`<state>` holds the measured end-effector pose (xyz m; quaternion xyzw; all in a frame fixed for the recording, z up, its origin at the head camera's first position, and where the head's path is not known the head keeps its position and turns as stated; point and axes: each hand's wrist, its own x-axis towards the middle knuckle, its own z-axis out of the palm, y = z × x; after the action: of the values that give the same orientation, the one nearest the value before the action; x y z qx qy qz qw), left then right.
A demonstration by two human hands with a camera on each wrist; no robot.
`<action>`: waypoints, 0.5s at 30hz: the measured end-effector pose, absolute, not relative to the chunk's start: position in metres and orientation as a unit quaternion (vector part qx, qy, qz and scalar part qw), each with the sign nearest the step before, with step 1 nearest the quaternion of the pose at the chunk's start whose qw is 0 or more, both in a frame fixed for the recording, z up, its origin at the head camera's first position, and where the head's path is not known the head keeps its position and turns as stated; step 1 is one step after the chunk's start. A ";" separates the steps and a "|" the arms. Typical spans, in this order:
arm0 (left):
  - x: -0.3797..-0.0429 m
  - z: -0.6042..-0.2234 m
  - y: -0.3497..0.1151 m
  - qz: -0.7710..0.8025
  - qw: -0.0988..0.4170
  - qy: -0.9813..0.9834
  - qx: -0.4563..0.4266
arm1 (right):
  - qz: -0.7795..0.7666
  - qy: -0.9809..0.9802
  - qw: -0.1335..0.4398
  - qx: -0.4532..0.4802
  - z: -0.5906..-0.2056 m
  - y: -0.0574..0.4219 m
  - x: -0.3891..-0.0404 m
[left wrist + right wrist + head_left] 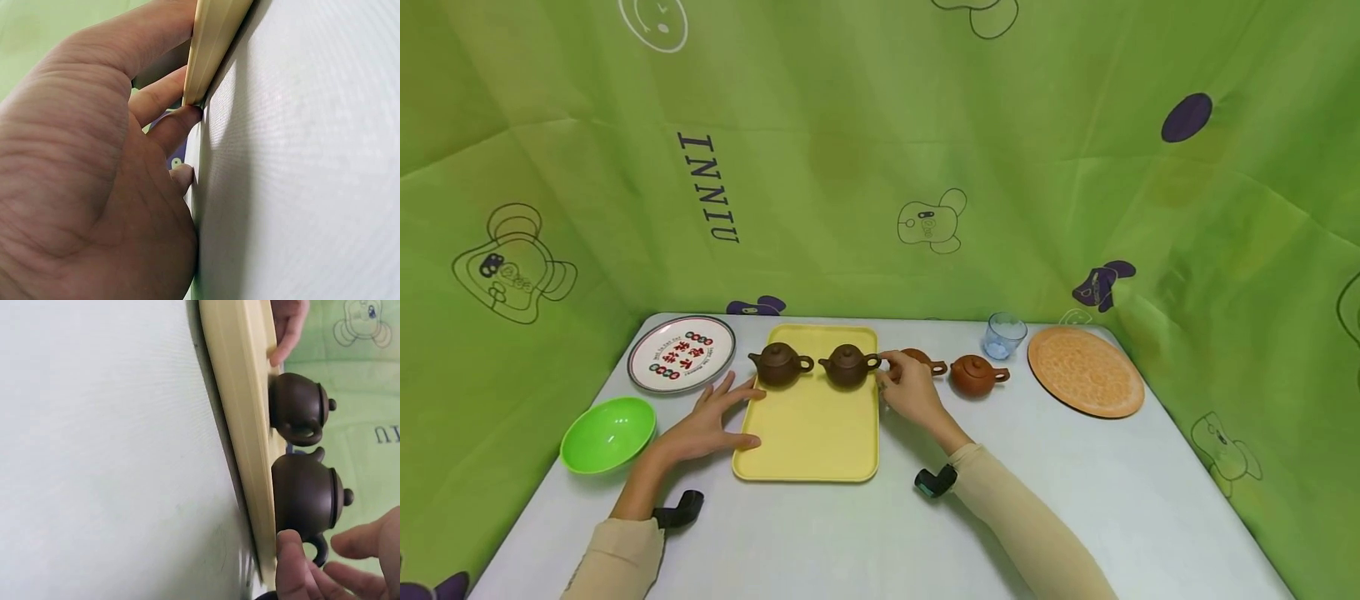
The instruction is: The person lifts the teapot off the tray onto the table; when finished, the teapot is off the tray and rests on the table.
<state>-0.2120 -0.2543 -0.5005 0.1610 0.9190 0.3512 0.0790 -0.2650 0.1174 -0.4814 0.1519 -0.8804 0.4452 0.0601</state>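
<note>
Two dark brown teapots stand upright on a yellow tray (805, 442): the left teapot (778, 365) near its left edge, the right teapot (847, 367) near its right edge. My left hand (703, 429) rests at the tray's left rim, fingers spread, thumb and fingertips reaching over it. In the left wrist view, fingers touch the tray's edge (215, 47). My right hand (913, 390) is at the handle of the right teapot (306, 497), its fingers apart around the handle with a gap showing. A reddish-brown teapot (936, 367) is partly hidden behind this hand.
Another reddish-brown teapot (974, 377) stands farther right. Behind it is a blue glass cup (1004, 336), beside a round tan mat (1086, 372). At left lie a white printed plate (651, 362) and a green bowl (608, 435). Green cloth (850, 167) surrounds the white table.
</note>
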 end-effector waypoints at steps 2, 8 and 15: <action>-0.211 -0.500 -0.254 0.353 0.081 0.918 0.160 | 0.441 -0.884 0.060 0.144 -0.481 0.114 -0.268; -0.211 -0.501 -0.255 0.349 0.079 0.920 0.160 | 0.424 -0.894 0.057 0.137 -0.478 0.106 -0.274; -0.212 -0.501 -0.257 0.352 0.078 0.917 0.170 | 0.396 -0.911 0.036 0.113 -0.472 0.099 -0.279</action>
<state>-0.2125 -0.2571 -0.5010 0.1696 0.9171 0.3522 0.0777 -0.2793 0.0990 -0.4722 0.1131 -0.9106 0.3958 0.0358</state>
